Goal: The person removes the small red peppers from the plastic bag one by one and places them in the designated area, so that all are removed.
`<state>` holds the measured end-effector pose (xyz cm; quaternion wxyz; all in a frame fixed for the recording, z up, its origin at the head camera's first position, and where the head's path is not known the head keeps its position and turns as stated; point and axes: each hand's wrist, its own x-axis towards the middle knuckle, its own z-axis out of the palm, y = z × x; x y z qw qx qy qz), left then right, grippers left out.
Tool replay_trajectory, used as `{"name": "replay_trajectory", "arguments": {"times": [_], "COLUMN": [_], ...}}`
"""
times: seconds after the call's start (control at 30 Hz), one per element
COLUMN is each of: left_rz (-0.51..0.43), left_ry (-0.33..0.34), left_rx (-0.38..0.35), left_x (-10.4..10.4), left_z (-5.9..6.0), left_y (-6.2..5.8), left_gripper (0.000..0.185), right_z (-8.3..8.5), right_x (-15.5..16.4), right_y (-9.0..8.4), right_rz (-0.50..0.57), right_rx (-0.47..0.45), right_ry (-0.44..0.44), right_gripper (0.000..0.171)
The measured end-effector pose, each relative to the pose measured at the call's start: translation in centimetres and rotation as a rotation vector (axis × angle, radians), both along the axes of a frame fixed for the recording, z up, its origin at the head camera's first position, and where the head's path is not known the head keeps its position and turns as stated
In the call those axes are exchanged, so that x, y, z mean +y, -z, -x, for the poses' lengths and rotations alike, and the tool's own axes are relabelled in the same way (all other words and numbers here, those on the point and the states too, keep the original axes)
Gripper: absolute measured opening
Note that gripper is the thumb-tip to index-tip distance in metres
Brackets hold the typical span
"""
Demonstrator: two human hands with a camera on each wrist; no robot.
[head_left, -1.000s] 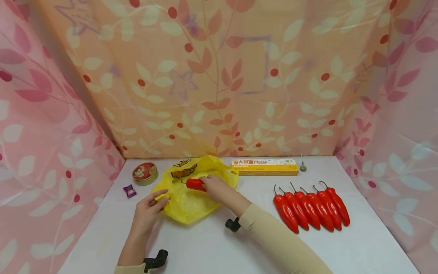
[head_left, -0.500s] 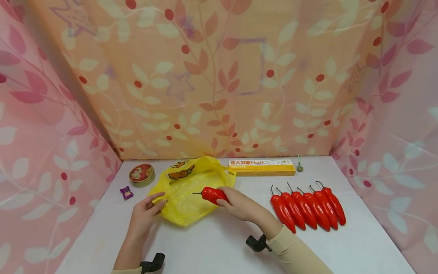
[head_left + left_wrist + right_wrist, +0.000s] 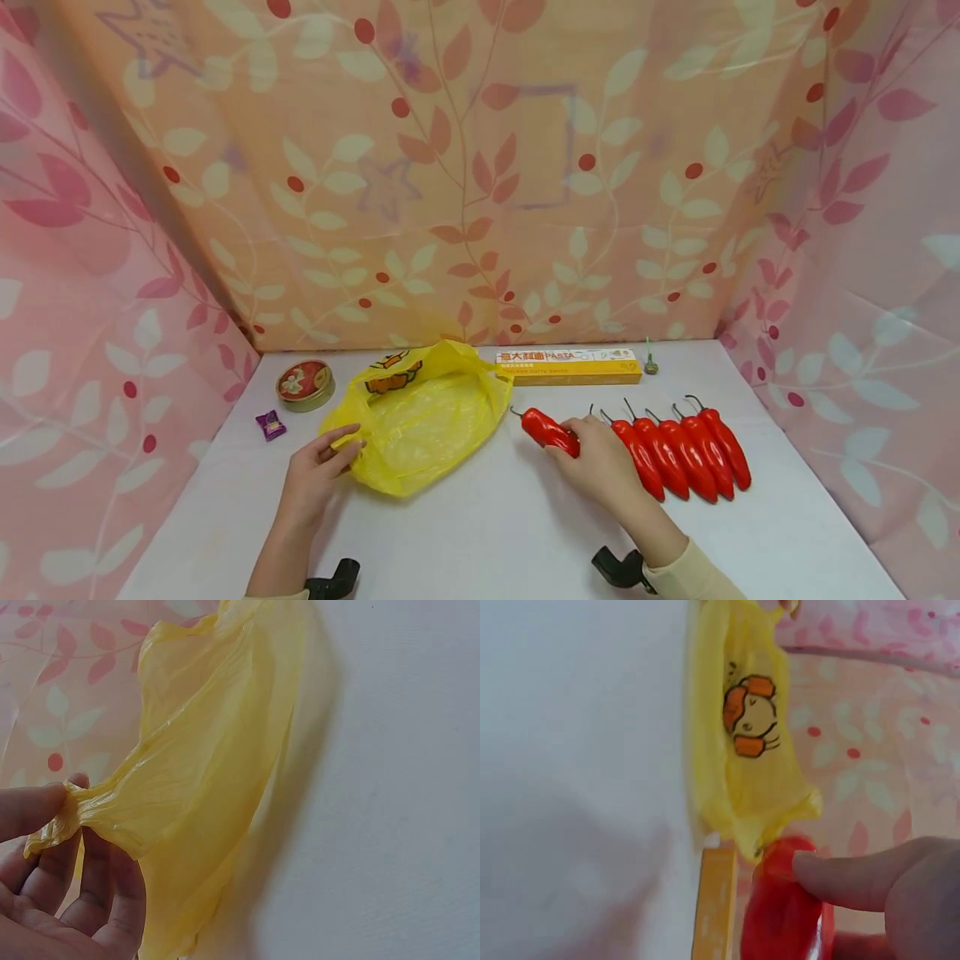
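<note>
A yellow plastic bag (image 3: pixel 431 429) with an orange cartoon print lies spread on the table, its mouth gaping toward me. My left hand (image 3: pixel 315 471) pinches a gathered bit of its edge; the left wrist view shows the thumb and fingers bunching the film (image 3: pixel 202 787). To the right of the bag, my right hand (image 3: pixel 600 462) grips a red chili pepper (image 3: pixel 546 429) by its body, the stem pointing left. That same pepper (image 3: pixel 780 907) appears under the thumb in the right wrist view. Beside this hand lies a row of several red chili peppers (image 3: pixel 686 454), the leftmost partly covered by it.
Behind the bag lies a yellow-and-white pasta box (image 3: pixel 567 367), with a small green-stemmed item (image 3: pixel 650 364) at its right. A round red-topped tin (image 3: pixel 304 385) and a purple wrapped candy (image 3: pixel 271 425) sit left of the bag. Patterned curtains (image 3: pixel 480 208) enclose the table.
My right hand has drawn the chili pepper out of the bag's mouth and carried it right, up to the pepper row. The left hand keeps its pinch on the bag's edge.
</note>
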<state>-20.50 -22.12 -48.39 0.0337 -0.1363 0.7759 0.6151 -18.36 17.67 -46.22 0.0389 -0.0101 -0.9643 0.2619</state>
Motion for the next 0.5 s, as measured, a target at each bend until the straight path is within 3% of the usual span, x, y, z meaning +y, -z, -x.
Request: {"name": "replay_trajectory", "arguments": {"times": [0.17,0.37,0.5], "left_rz": [-0.002,0.012,0.015], "left_ry": [-0.004,-0.008,-0.007], "left_rx": [0.003,-0.002,0.004], "left_x": [0.1,-0.4,-0.8], "left_z": [-0.2,-0.3,-0.6], "left_y": [-0.3,-0.4,-0.2], "left_gripper": [0.044,0.045,0.046], "right_z": [-0.9,-1.6,-1.8], "right_x": [2.1,2.9,2.7], "right_y": [1.3,2.8,3.7], "right_rz": [-0.057,-0.179,-0.298], "right_rx": [-0.03,-0.005,0.04], "right_ry": [0.097,0.071,0.052], "right_gripper": [0.054,0.074,0.073]}}
